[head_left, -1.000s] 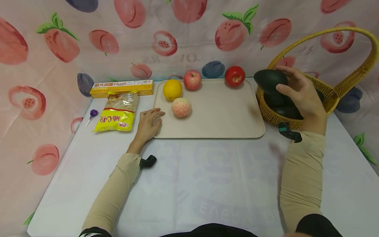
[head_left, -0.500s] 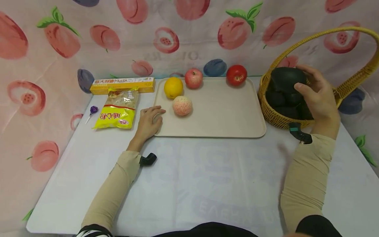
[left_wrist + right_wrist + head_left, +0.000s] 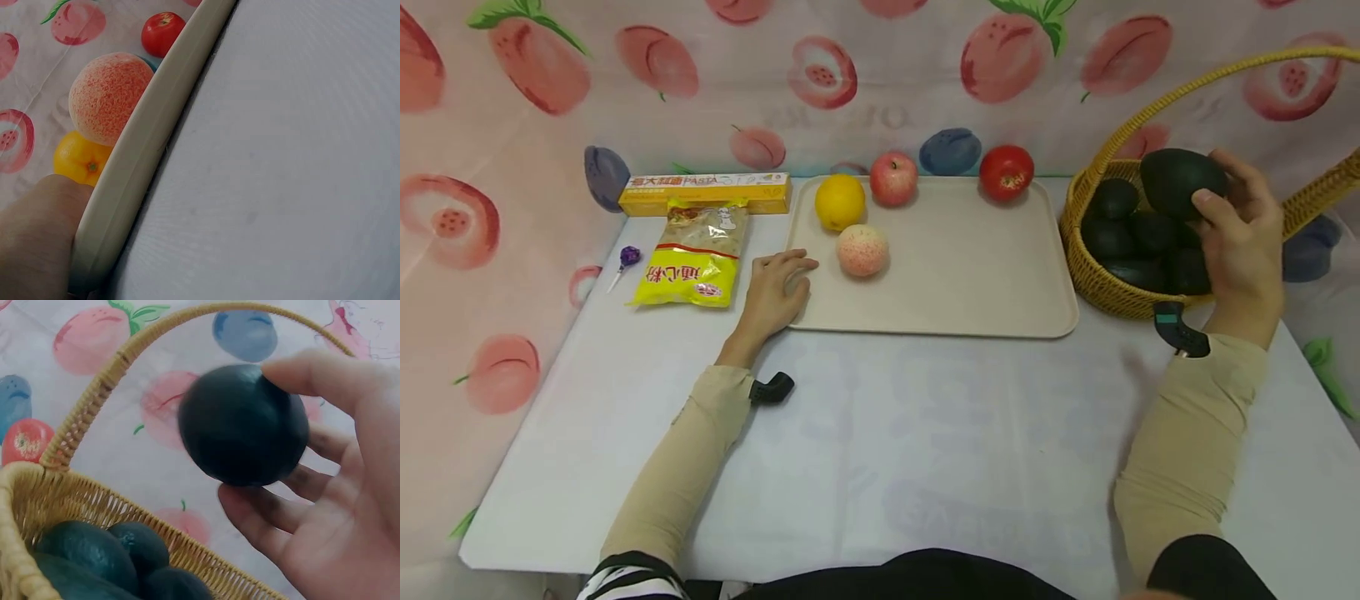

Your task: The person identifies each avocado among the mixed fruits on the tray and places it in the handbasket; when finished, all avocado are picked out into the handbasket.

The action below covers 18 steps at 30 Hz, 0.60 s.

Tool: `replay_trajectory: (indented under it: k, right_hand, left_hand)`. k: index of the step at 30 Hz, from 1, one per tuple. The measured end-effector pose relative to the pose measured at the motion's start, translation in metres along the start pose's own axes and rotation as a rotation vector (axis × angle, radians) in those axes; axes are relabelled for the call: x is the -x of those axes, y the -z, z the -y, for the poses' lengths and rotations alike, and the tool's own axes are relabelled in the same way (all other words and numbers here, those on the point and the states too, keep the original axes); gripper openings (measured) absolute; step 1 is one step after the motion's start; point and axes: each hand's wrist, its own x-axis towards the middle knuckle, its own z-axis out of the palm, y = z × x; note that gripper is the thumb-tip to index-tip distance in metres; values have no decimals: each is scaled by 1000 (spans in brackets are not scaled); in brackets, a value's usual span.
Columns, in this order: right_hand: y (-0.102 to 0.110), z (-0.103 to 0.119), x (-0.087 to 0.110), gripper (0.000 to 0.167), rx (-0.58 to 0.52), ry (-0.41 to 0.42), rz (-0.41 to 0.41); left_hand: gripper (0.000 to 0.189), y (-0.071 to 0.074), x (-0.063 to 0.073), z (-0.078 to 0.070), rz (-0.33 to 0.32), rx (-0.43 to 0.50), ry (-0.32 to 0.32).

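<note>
My right hand [image 3: 1243, 233] grips a dark green avocado [image 3: 1182, 184], raised above the yellow wicker basket [image 3: 1086, 262]. The right wrist view shows its thumb on top and fingertips underneath the avocado [image 3: 240, 428]. Several more avocados [image 3: 1108, 239] lie piled inside the basket. My left hand [image 3: 767, 300] rests at the left edge of the beige tray [image 3: 970, 283], its fingers loosely bent over the rim. Near those fingers, a speckled peach [image 3: 862, 251] sits in front of an orange [image 3: 839, 202]. An apple [image 3: 893, 179] and a red tomato [image 3: 1006, 173] stand along the tray's back edge.
Left of the tray lie a yellow pasta bag [image 3: 691, 258], a long pasta box [image 3: 703, 194] and a purple lollipop [image 3: 629, 257]. The basket's tall handle [image 3: 1195, 83] arches over the right hand's area. A fruit-print cloth [image 3: 722, 92] hangs behind the white table [image 3: 925, 442].
The right hand has carried the avocado rightward across the basket, uncovering more avocados inside. The left hand keeps its place at the tray. The head view has tilted slightly downward.
</note>
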Motion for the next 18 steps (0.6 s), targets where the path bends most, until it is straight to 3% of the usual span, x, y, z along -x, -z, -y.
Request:
replay_trajectory:
  k: [4,9,18]
  right_hand:
    - [4,-1,-10,49,-85,-40,-72]
    - [11,-12,-21,48,-66,-52,-118]
    - [38,-3,-26,51,270,-116,-246]
  left_hand:
    - [27,0,1,-2,-8,5,3]
    - [27,6,2,1,-20,-7,12]
    - [28,1,0,-1,-7,13,-20]
